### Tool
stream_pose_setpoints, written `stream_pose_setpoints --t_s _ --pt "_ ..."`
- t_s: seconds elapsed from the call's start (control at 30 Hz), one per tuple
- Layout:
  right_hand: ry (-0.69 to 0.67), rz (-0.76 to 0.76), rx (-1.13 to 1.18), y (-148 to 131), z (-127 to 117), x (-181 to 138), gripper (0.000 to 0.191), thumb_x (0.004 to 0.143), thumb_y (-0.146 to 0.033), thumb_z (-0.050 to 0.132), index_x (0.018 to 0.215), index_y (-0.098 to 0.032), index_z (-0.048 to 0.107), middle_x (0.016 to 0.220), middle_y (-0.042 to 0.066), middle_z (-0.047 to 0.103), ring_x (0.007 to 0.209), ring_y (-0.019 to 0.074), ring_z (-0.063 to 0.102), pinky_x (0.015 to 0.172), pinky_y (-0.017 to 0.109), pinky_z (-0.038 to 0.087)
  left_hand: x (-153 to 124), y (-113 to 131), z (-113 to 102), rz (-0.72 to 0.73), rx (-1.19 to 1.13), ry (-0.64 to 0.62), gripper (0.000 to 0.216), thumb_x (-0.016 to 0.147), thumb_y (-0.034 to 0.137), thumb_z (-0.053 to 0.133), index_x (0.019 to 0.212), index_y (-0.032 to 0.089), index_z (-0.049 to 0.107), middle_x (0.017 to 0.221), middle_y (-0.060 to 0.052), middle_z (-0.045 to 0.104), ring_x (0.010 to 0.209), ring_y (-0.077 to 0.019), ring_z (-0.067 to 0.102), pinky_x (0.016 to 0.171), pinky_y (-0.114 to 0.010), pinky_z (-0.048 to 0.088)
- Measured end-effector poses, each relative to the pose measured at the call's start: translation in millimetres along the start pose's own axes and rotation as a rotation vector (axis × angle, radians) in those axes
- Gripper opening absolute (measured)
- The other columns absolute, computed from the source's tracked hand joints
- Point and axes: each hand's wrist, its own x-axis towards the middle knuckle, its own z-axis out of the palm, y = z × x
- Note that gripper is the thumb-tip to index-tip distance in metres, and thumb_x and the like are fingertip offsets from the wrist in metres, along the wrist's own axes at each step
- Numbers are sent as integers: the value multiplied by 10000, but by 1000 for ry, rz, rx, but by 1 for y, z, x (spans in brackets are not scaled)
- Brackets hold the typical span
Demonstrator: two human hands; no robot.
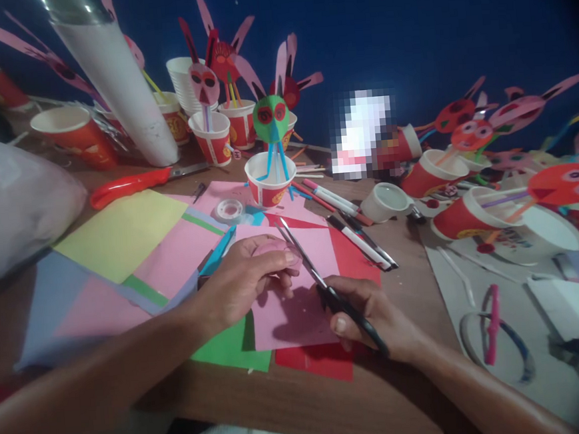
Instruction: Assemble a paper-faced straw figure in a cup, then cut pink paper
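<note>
While our left grip (pixel 246 270) pinches a small piece of pink paper (pixel 268 247) above the pink sheet (pixel 302 313) on the worktop (pixel 223 396), our right grip (pixel 377 310) is wrapped around the scissors (pixel 332 295), whose blades slant away and leftward, passing just right of the piece.
</note>
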Motion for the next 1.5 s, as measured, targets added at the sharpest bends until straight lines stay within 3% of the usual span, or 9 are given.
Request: stream_pose_setpoints --t_s 0.33,0.67,1.5 --pt "22 -105 73 8 2 1 405 738 -497 686 892 -147 553 623 -43 498 475 58 442 440 167 354 0 -11 4 17 -46 3 219 728 319 670 672 109 648 610 -34 610 508 -116 571 442 -204 403" --pt "-2 -83 99 7 4 1 367 731 -464 701 849 -151 551 636 -44 500 458 51 455 413 150 351 2 -13 2 63 -99 15 150 725 229 669 633 111 660 589 -19 607 528 -107 565 483 -206 439" --pt "-5 -66 18 2 4 1 375 709 -474 713 786 -151 539 595 -55 461 456 52 421 413 162 307 1 -4 -1 9 49 31 156 674 220 616 568 108 638 529 -30 605 454 -126 576 389 -199 393"
